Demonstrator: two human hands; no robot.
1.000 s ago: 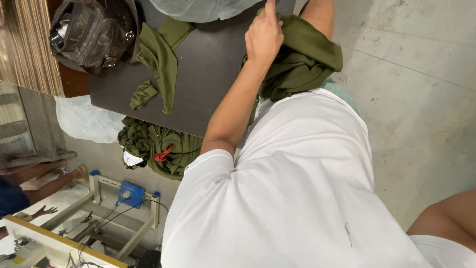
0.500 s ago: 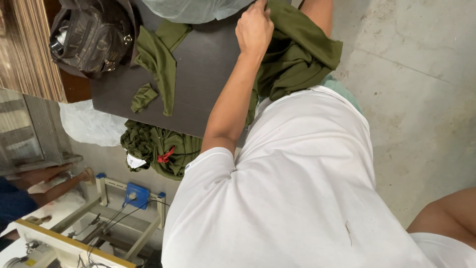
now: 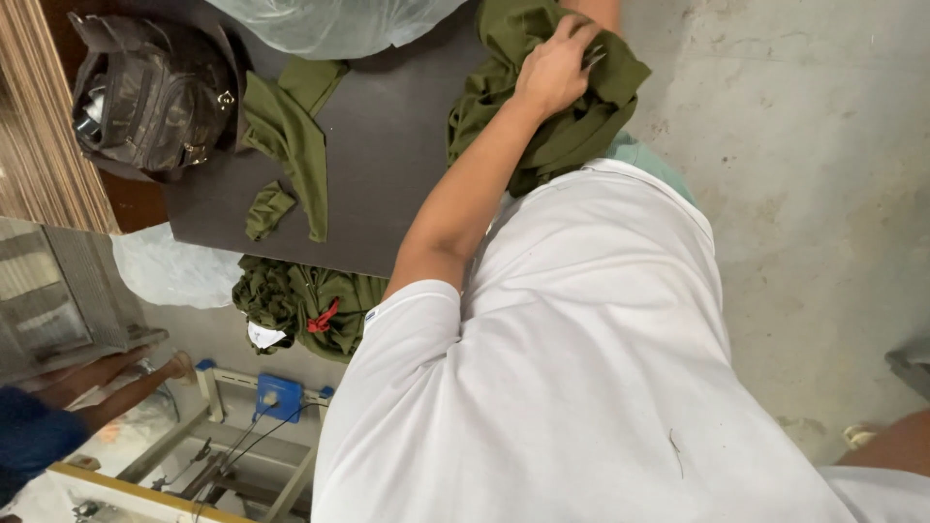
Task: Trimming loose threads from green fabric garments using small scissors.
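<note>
My left hand (image 3: 554, 70) reaches forward from my white sleeve and is closed on a bunched olive-green garment (image 3: 572, 126) at the near edge of a dark table (image 3: 397, 165). A small metal tool (image 3: 593, 56) shows between its fingers; I cannot make out its kind. The garment hangs off the table against my white shirt. Of my right arm only a strip of forearm (image 3: 593, 10) shows at the top edge, behind the garment; its hand is hidden.
Two olive cloth pieces (image 3: 291, 136) lie on the table beside a dark backpack (image 3: 150, 92) and a clear plastic bag (image 3: 329, 24). A green pile (image 3: 305, 305) lies below. Another person's arm (image 3: 107, 383) is at lower left near a metal frame (image 3: 276, 397).
My left hand has shifted along the garment and closed on it, bunching the cloth. The view has swung, so the table now sits further left.
</note>
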